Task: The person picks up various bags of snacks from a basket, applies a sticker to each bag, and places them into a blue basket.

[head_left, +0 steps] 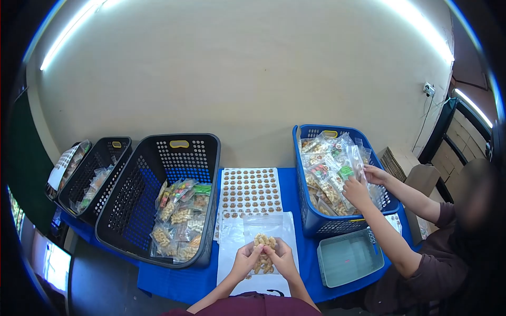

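Note:
My left hand (245,262) and my right hand (282,259) hold a small clear packet of pale snacks (263,255) between them, low over a stack of clear bags (263,227) on the blue table (174,282). Both hands pinch the packet's sides. Just beyond the bags lies a sheet of round brown stickers (250,190).
A black basket (142,184) with several snack packets stands at left, two more black baskets (97,163) farther left. At right a blue basket (316,221) full of packets, with a co-worker's hands (363,184) in it. A grey-green tray (350,257) sits near the front edge.

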Available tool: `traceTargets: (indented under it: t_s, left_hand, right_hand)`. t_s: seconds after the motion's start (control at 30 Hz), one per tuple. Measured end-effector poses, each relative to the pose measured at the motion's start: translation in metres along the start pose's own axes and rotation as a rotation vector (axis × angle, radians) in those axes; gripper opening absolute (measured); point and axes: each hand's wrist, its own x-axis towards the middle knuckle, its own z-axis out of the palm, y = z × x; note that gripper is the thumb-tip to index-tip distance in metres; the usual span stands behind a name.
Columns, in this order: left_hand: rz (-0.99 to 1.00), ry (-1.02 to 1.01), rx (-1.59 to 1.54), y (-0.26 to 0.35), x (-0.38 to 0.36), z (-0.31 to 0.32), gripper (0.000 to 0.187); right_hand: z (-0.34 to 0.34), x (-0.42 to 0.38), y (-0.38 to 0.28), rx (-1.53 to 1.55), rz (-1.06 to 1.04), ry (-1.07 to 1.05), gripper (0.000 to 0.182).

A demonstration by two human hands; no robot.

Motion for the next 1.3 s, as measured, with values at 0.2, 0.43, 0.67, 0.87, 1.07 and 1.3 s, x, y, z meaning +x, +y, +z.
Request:
traceTargets:
  t_s: [0.2,0.43,0.67,0.87,1.07,1.3]
  left_hand:
    - [0.023,-0.074,0.09,-0.009,0.008,-0.007,0.029]
    - [-0.004,-0.005,-0.024,-0.011,0.002,-0.005,0.029]
    - [-0.013,0.038,0.094,-0.01,0.005,-0.014,0.021]
    - [0.092,0.045,0.168,0.001,0.006,-0.017,0.02]
    - [0.091,0.01,0.219,-0.006,0.004,-0.032,0.019]
    - [0.078,0.046,0.19,-0.002,0.003,-0.027,0.017]
  right_hand:
    - [0.0,0.0,0.006,0.057,-0.035,0.061,0.023]
    - [0.0,0.001,0.009,0.053,0.013,0.032,0.028]
    - [-0.006,0.004,0.017,-0.086,-0.094,0.134,0.027]
    - [-0.001,-0.003,-0.003,0.054,0.063,0.054,0.02]
    - [0.005,-0.001,0.003,0.086,0.008,0.096,0.015]
    - [0.004,-0.002,0.009,0.074,0.032,0.064,0.018]
